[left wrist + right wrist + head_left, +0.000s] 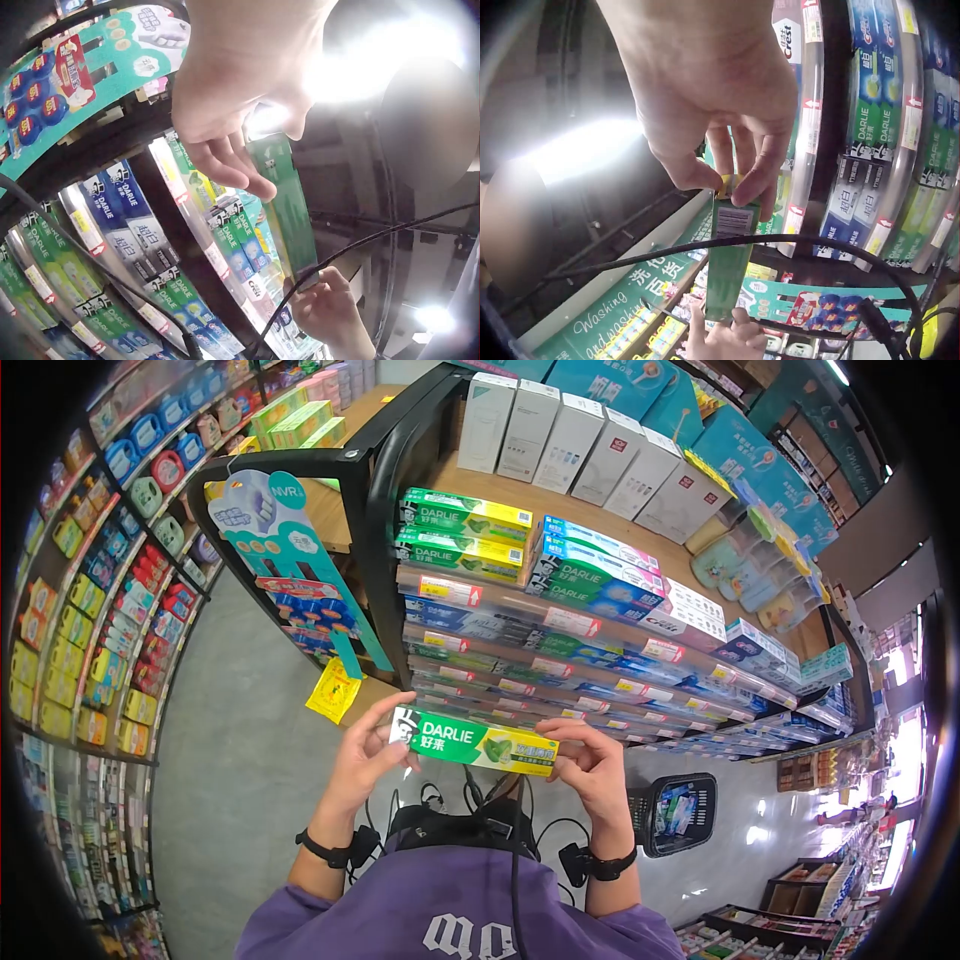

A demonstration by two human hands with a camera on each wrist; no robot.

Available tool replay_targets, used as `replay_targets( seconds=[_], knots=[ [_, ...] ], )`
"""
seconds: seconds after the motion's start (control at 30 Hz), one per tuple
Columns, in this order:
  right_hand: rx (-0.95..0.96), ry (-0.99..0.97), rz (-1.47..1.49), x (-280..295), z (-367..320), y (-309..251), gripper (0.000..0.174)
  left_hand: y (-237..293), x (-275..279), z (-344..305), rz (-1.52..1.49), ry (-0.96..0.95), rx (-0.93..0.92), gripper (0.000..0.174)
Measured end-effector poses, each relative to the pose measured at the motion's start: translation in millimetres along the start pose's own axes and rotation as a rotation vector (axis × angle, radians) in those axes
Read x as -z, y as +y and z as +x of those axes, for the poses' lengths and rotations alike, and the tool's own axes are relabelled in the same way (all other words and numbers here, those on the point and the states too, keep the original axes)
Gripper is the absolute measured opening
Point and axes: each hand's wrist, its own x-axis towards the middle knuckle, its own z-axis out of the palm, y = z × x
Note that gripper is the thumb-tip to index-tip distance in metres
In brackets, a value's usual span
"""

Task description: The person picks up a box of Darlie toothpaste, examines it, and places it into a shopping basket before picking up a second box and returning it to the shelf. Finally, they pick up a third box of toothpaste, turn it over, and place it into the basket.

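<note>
A green and yellow Darlie toothpaste box [475,742] is held level in front of the chest, its printed front facing up in the head view. My left hand [365,760] pinches its green end between thumb and fingers. At the yellow end, my right hand [590,762] pinches the box the same way. The left wrist view shows the plain green side of the toothpaste box [289,210] running between both hands. A barcode shows on the toothpaste box [730,225] near the right fingers in the right wrist view.
A shelf rack with stacked toothpaste boxes [465,555] stands just ahead. White upright boxes [570,445] line its top. On the floor at right sits a black basket [683,815] with packages inside. A teal display strip [290,560] hangs at left. Dark cables run past the hands.
</note>
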Motion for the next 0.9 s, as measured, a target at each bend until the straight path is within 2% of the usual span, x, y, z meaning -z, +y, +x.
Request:
replay_targets(
  seconds=[0.13, 0.17, 0.27, 0.37, 0.7, 0.9],
  knots=[
    [0.022, 0.022, 0.000, 1.7, 0.3, 2.5, 0.037, 0.8, 4.7, 0.8, 0.037, -0.035, 0.025, 0.067],
    [0.029, 0.024, -0.009, 2.6, 0.1, 2.5, 0.037, 0.7, 6.3, 0.3, 0.009, -0.059, 0.029, 0.057],
    [0.023, 0.022, 0.022, 8.0, 0.2, 3.2, 0.037, 2.2, 7.6, 1.8, -0.120, -0.084, 0.057, 0.056],
    [0.010, 0.019, 0.048, 10.9, 0.4, 3.6, 0.037, 2.7, 9.1, 4.0, 0.002, -0.099, 0.037, 0.056],
    [0.065, -0.026, 0.043, 16.2, 6.2, 3.9, 0.036, -3.3, 16.4, 7.6, -0.056, -0.110, 0.053, 0.052],
    [0.022, -0.002, 0.061, 12.8, 7.6, 0.3, 0.036, 0.5, 16.7, 10.1, -0.054, -0.105, 0.076, 0.054]
  ],
)
